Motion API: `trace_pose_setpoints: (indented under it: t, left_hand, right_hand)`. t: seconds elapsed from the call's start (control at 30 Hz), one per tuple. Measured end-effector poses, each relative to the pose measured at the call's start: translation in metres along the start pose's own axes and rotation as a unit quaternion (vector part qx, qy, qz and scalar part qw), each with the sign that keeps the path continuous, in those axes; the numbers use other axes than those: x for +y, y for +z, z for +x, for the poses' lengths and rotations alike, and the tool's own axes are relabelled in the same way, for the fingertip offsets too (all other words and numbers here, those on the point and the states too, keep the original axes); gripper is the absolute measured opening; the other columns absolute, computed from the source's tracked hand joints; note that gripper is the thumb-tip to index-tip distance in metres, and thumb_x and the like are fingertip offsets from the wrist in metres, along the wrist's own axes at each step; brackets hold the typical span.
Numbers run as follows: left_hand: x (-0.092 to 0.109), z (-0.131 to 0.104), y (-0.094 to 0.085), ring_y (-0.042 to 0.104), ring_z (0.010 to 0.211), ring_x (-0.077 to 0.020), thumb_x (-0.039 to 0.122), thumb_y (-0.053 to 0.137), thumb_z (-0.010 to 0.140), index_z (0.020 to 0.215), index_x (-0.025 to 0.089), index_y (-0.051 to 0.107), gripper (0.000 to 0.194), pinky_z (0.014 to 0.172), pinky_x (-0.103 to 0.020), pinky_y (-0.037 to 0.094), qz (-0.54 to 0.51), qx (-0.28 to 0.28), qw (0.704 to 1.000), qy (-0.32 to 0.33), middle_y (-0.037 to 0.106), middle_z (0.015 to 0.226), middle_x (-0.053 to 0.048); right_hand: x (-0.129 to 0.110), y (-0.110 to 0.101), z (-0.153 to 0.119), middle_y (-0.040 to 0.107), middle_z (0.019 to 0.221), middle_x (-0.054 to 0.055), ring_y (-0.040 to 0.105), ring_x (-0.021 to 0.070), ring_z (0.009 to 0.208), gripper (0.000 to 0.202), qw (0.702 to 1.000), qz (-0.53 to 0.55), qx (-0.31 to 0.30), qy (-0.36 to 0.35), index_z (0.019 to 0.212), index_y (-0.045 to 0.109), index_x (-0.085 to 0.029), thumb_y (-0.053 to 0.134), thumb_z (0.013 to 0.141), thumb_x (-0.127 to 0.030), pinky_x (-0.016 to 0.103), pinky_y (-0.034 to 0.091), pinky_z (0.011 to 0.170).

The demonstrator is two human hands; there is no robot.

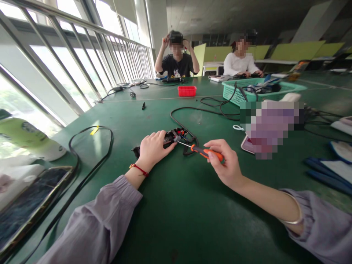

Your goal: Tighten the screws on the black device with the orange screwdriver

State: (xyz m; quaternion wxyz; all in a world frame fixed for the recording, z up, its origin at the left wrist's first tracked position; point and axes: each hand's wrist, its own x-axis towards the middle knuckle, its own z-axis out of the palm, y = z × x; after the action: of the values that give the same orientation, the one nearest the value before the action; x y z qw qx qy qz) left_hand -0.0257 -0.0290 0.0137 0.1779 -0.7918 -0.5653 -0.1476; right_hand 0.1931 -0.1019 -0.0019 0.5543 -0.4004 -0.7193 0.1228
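A black device (169, 138) with its inner parts and wires exposed lies on the green table (176, 212). My left hand (154, 146) is wrapped over the device and holds it against the tabletop. Between the fingers of my right hand (224, 161) is the handle of an orange and black screwdriver (205, 151). The screwdriver's thin shaft points left, and its tip is at the exposed parts near my left fingertips. Whether the tip sits in a screw is too small to tell. A black cable runs from the device's far end.
Beyond the device stand a small red tray (187, 91) and a green basket (232, 92) of tools and cables. A bottle (27, 134) and black cable are at left, blue-and-white gloves (330, 170) at right. Two people sit across the table.
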Motion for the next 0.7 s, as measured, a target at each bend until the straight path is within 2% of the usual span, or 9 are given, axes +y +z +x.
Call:
trace_pose_setpoints:
  t: [0.2, 0.4, 0.47, 0.6, 0.7]
  left_hand:
    - [-0.002, 0.0, 0.001, 0.062, 0.08, -0.023, 0.059, 0.041, 0.084, 0.092, 0.019, 0.054, 0.042, 0.063, -0.031, 0.038, -0.001, 0.004, 1.0, 0.018, 0.064, 0.084, -0.006]
    - [-0.002, -0.001, 0.001, 0.061, 0.083, -0.0233, 0.056, 0.043, 0.084, 0.094, 0.019, 0.053, 0.04, 0.066, -0.032, 0.038, -0.001, -0.003, 0.999, 0.039, 0.064, 0.087, -0.006]
    - [-0.002, -0.001, 0.001, 0.06, 0.084, -0.023, 0.055, 0.043, 0.085, 0.095, 0.019, 0.053, 0.04, 0.067, -0.032, 0.038, 0.001, -0.004, 0.999, 0.043, 0.064, 0.089, -0.007]
    - [-0.001, -0.002, 0.002, 0.059, 0.085, -0.0227, 0.056, 0.041, 0.086, 0.097, 0.019, 0.053, 0.041, 0.068, -0.031, 0.038, 0.005, -0.006, 0.999, 0.041, 0.064, 0.091, -0.007]
    - [-0.001, -0.003, 0.001, 0.059, 0.085, -0.0229, 0.056, 0.041, 0.086, 0.096, 0.018, 0.053, 0.041, 0.068, -0.032, 0.037, 0.002, -0.005, 0.999, 0.042, 0.063, 0.091, -0.007]
  right_hand:
    - [0.007, -0.002, -0.001, 0.056, 0.097, 0.004, 0.059, 0.0167, 0.086, 0.03, 0.997, -0.009, 0.061, -0.047, 0.107, 0.05, -0.023, 0.054, 0.079, -0.016, 0.032, 0.051, 0.075]
    - [0.007, -0.013, -0.005, 0.059, 0.08, 0.001, 0.06, 0.0119, 0.061, 0.013, 0.999, -0.031, -0.001, 0.02, 0.096, 0.054, -0.022, 0.053, 0.083, -0.024, 0.027, 0.051, 0.057]
    - [0.008, -0.015, -0.005, 0.059, 0.082, 0.001, 0.061, 0.0128, 0.065, 0.016, 0.999, -0.034, 0.013, 0.015, 0.098, 0.053, -0.022, 0.054, 0.082, -0.024, 0.027, 0.051, 0.059]
    - [0.009, -0.013, -0.004, 0.059, 0.095, 0.004, 0.062, 0.0174, 0.086, 0.03, 0.996, -0.051, 0.057, -0.036, 0.107, 0.05, -0.023, 0.057, 0.078, -0.018, 0.032, 0.051, 0.075]
    - [0.007, -0.013, -0.004, 0.061, 0.088, 0.003, 0.061, 0.0163, 0.078, 0.022, 0.997, -0.064, 0.035, -0.034, 0.101, 0.053, -0.023, 0.057, 0.079, -0.019, 0.031, 0.051, 0.07]
